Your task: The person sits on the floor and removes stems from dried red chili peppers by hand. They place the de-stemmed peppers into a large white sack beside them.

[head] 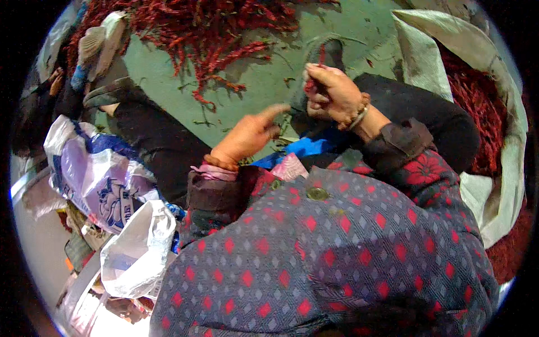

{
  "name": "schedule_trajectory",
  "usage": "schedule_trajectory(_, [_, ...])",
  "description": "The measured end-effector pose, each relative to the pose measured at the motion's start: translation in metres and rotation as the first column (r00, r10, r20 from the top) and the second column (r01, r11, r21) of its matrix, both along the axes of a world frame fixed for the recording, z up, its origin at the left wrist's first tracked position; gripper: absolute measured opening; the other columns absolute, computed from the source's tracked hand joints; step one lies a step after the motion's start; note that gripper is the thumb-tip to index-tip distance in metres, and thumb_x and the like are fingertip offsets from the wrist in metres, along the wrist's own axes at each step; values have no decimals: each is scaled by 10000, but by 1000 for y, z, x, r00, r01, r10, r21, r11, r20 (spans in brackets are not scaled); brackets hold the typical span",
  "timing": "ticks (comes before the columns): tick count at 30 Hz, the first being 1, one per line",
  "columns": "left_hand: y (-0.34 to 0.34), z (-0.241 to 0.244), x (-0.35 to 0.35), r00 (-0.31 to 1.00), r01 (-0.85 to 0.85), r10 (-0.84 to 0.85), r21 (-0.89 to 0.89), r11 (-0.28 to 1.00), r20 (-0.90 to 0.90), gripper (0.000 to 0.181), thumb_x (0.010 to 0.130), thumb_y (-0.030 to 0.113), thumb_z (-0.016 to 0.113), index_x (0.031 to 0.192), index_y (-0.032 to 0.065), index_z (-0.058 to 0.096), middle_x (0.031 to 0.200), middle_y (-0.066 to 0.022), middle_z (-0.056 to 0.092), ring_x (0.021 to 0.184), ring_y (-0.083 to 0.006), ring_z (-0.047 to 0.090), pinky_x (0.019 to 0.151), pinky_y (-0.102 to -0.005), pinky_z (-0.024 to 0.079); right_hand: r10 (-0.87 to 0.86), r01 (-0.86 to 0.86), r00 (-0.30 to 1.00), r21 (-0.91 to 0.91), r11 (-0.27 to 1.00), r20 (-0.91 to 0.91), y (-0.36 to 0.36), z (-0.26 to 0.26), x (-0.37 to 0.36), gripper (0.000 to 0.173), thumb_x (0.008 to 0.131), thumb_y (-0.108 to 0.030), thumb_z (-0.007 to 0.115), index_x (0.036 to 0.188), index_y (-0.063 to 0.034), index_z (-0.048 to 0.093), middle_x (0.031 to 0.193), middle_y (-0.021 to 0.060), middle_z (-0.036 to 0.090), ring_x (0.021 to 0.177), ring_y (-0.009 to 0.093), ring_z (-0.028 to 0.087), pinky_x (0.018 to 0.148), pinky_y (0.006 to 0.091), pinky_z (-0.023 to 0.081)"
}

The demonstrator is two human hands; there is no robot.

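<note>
Dried red chili peppers are held in my right hand [334, 94], raised above my shoe, with one thin pepper [322, 54] pointing up from the fingers. My left hand [252, 132] is a little to the left and lower, its index finger stretched towards the right hand; it is somewhat blurred and holds nothing that I can see. Beyond both hands, a large heap of dried red chili peppers [210, 38] lies on the green floor [160, 71]. Bits of stem lie between the hands and the heap.
A white woven sack [425, 63] of red peppers [480, 109] stands open at the right. Plastic bags [105, 172] and a white bag [134, 252] lie at the left. My bent legs frame the floor. Another person's hand [56, 82] shows at the far left.
</note>
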State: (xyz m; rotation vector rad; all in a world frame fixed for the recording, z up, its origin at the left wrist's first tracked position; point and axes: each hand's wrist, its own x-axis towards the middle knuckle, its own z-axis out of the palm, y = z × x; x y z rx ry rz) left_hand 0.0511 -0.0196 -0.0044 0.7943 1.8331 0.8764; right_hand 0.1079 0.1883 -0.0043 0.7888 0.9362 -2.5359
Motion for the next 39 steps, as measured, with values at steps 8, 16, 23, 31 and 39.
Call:
schedule_trajectory(8, [-8,-15,-90,576,-343,295,103,934,-762,157,778,200,533,845,58,535,808,-127,547,763,-309,551,627,-384,441,30,7,990,255,967,-141,3,-1,-5,99,777,-179,561,777,-82,546,668,-8,521,562,61,462,478,183,339])
schedule_trajectory(16, [8,-57,-124,479,-276,-103,-261,925,-871,205,723,182,565,873,55,508,934,-135,488,839,-323,533,678,-411,469,-20,50,995,301,952,-101,9,-4,-2,230,786,-177,569,619,-111,426,544,-36,386,444,59,354,400,198,276])
schedule_trajectory(23, [-7,-10,-127,812,-372,384,117,921,-440,183,796,173,533,935,54,540,768,-99,597,630,-225,532,555,-309,415,39,23,992,470,882,-121,4,1,-7,244,821,-253,530,652,-82,490,533,-43,387,447,47,367,410,188,290])
schedule_trajectory(31, [19,21,-44,703,-643,439,236,729,559,189,860,172,477,960,21,534,726,-45,589,523,-38,438,455,-158,316,130,-2,970,525,851,-207,-4,7,-6,229,838,-271,507,909,-74,599,681,-41,482,510,31,385,447,179,299])
schedule_trajectory(39, [47,27,-7,780,-474,321,172,864,538,190,829,177,533,968,50,559,713,8,568,554,-39,463,460,-173,314,280,-17,902,620,785,-330,-8,20,1,277,820,-264,552,911,-6,594,811,39,594,704,92,527,641,232,437])
